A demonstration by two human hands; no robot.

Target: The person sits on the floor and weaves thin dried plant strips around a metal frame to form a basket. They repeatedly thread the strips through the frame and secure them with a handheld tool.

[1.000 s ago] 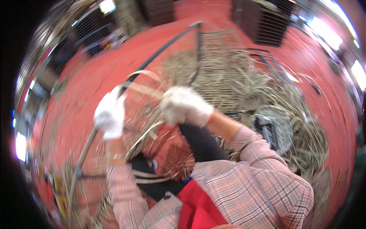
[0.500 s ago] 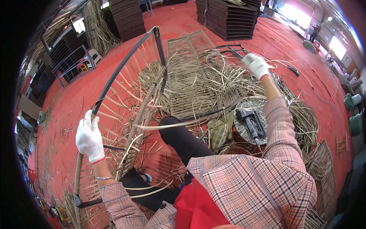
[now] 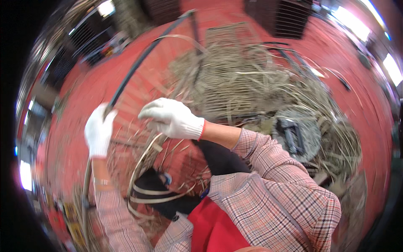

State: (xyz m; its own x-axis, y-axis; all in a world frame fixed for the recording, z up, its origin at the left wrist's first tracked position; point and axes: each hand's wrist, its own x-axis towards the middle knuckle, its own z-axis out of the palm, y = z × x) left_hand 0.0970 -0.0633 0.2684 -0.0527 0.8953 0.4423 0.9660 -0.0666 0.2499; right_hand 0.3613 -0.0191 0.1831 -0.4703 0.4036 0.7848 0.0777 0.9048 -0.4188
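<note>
Frame (image 3: 139, 64) in left hand (image 3: 99, 131)

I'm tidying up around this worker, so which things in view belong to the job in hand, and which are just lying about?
Probably the job:
dark, curved, metal-looking frame, gripped by the white-gloved left hand;
pale, flat, cane-like strip arching beside it.

Apparently lying about:
stack of flat, dark brown panels;
small black oblong object, kind unclear.

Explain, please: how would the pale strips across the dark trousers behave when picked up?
The pale strips would probably flex rather than stay stiff, since they curve across the dark trousers. They look thin and narrow, so they are likely light.
</note>
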